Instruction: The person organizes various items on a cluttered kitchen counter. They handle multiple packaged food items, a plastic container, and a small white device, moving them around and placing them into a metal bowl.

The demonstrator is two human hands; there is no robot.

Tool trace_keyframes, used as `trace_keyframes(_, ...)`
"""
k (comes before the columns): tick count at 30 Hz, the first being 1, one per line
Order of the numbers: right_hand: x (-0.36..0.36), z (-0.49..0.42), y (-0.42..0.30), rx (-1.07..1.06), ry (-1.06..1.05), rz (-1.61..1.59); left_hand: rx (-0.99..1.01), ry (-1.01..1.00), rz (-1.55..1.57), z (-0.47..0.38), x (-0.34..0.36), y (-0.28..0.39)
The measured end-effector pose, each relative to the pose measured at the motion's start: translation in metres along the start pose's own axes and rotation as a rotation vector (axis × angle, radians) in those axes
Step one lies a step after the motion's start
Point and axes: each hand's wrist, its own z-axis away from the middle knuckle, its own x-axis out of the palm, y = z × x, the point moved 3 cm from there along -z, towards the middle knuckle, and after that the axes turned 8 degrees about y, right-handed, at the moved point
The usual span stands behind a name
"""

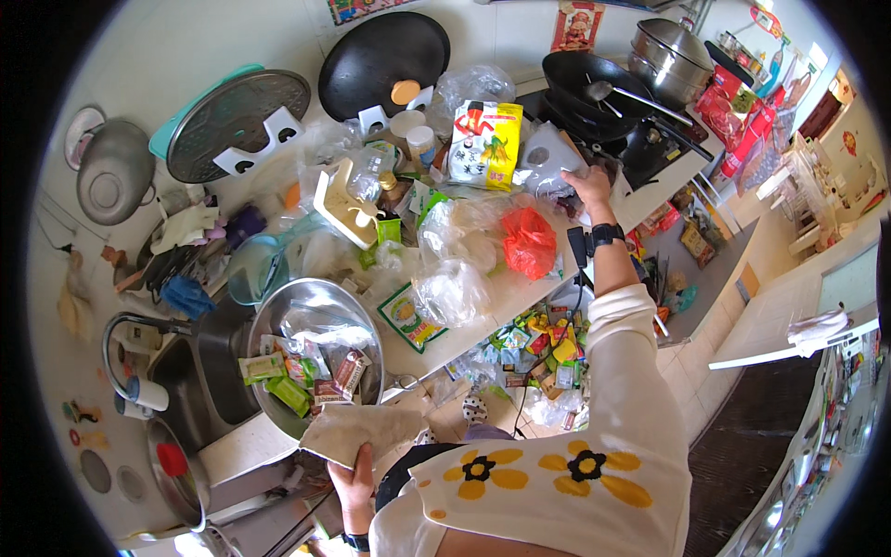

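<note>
My left hand (355,480) grips a folded beige cloth (362,435) beside the near rim of a large steel bowl (379,341). Green and brown snack packets and clear plastic lie in that bowl. My right hand (590,188) reaches over the counter by the stove, its fingers at a crumpled translucent plastic bag (550,161); whether they grip it I cannot tell. To its left stands a yellow and white food package (485,145). A red plastic bag (529,242) and clear plastic bags (452,292) lie on the counter nearer to me.
A sink (188,383) with a curved faucet is at the left. A black wok (592,80) with a ladle and a steel steamer pot (668,59) stand at the back right. Many packets (543,341) lie on the floor below the counter. A dark cable hangs by my right wrist.
</note>
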Motion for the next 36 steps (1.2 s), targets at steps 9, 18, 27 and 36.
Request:
trace_keyframes(9, -0.028, 0.017, -0.039, 0.326, 0.072, -0.89, 0.01, 0.04, -0.029, 0.003, -0.019, -0.006)
trace_keyframes(18, -0.156, 0.139, -0.109, 0.142, -0.131, -1.389, 0.268, 0.145, -0.003, 0.007, -0.043, 0.005)
trace_keyframes(27, -0.133, 0.449, -0.253, 0.36, -0.934, -1.665, 0.168, -0.196, 0.046, 0.02, -0.15, -0.02)
trace_keyframes(36, -0.102, 0.692, -0.372, -0.456, -0.961, -1.198, -0.278, 0.184, 0.682, 0.076, -0.287, -0.098)
